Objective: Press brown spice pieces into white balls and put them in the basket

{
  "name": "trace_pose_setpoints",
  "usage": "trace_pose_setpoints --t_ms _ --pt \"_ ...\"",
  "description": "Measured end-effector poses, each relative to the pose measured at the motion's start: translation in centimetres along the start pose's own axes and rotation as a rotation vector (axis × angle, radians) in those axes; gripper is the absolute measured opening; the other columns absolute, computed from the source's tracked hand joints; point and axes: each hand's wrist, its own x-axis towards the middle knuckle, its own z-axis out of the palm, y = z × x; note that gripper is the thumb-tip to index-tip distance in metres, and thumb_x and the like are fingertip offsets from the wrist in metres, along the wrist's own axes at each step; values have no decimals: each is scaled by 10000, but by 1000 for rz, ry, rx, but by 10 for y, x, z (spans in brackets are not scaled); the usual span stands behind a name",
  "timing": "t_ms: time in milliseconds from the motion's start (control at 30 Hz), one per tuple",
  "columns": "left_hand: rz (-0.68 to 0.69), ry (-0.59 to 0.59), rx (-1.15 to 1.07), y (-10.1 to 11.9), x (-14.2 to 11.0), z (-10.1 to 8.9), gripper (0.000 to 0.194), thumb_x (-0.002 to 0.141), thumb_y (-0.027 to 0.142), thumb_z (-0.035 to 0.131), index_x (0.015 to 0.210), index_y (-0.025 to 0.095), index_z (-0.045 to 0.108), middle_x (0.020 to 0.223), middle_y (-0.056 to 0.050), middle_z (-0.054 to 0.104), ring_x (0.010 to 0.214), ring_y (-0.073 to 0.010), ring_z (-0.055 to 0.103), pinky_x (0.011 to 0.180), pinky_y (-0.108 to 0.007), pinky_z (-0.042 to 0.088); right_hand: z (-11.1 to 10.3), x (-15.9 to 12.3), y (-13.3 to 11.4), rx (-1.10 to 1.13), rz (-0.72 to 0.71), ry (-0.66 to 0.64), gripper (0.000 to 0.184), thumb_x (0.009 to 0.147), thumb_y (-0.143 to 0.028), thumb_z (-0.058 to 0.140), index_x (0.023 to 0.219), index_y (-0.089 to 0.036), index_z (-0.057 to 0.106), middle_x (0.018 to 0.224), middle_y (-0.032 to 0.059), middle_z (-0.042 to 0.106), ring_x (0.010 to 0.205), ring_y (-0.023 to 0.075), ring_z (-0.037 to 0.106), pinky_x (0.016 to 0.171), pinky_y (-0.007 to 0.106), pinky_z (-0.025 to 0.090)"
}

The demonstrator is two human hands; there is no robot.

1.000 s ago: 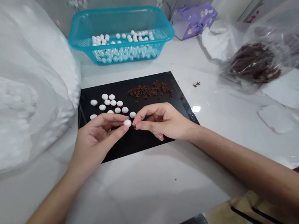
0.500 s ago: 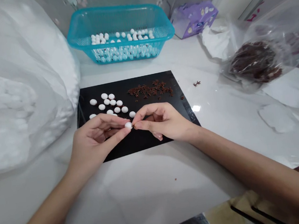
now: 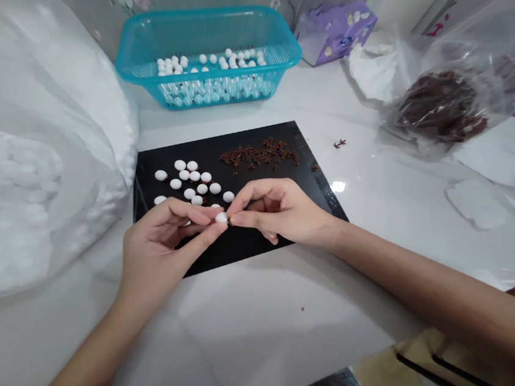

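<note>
So, left hand (image 3: 173, 229): pinched a ball (image 3: 220, 218) over the board (image 3: 254, 245).
Right hand (image 3: 273, 210): pinched a brown bit (image 3: 230, 222) at its side; join unclear.
Board balls (image 3: 195, 176): some showed brown underneath, seemingly done.
Brown pile (image 3: 258, 155): lay loose, apparently left.
Basket (image 3: 289, 54): held more balls behind.
White bag (image 3: 44, 86): crowded board's left.

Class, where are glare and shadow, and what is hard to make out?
Head view: bright glare on the white table, right of the black board; head view: soft shadow below the right forearm; head view: the brown piece in the right hand, its shape unclear.
</note>
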Motion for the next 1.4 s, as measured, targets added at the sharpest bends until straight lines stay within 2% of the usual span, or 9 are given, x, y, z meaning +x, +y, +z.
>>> trace_pose_setpoints --t_ms 233,500,867,1233,1333,1400 --pt "10 10 21 2 -2 -1 220 671 180 747 622 210 535 800 27 726 814 -149 693 751 -247 590 -1 0 1 5 8 0 308 653 -348 767 781 -138 582 675 -53 567 401 2 422 328 136 395" --pt "21 -11 24 1 -1 -5 344 669 178 747 579 213 417 786 43 722 771 -147 700 725 -254 603 0 1 -1 28 22 -25 316 618 -341 789 757 -131 598 622 -63 562 413 11 472 353 127 444" --pt "48 0 51 3 -3 -3 380 660 164 745 554 211 383 770 50 721 727 -131 699 698 -228 611 1 0 -2 25 -13 -40 289 692 -359 740 744 -129 575 591 -66 562 436 26 524 422 153 493" --pt "-5 -19 28 0 -2 -3 415 653 155 739 525 201 348 750 40 719 720 -138 698 660 -228 616 -1 0 1 22 -8 -72 356 634 -398 774 747 -136 561 626 -54 573 457 35 530 441 171 491" --pt "-17 -22 27 -2 -2 -4 431 650 183 751 522 203 340 747 27 720 716 -152 700 656 -251 620 -1 0 -1 6 1 -91 338 672 -388 753 776 -144 543 642 -56 566 469 36 536 452 166 489" --pt "-15 -23 32 -2 -1 -4 435 653 208 758 523 207 342 749 22 721 713 -162 702 660 -271 622 -1 -1 0 -10 -1 -97 289 734 -348 711 871 -152 550 686 -50 576 489 36 546 468 161 494"
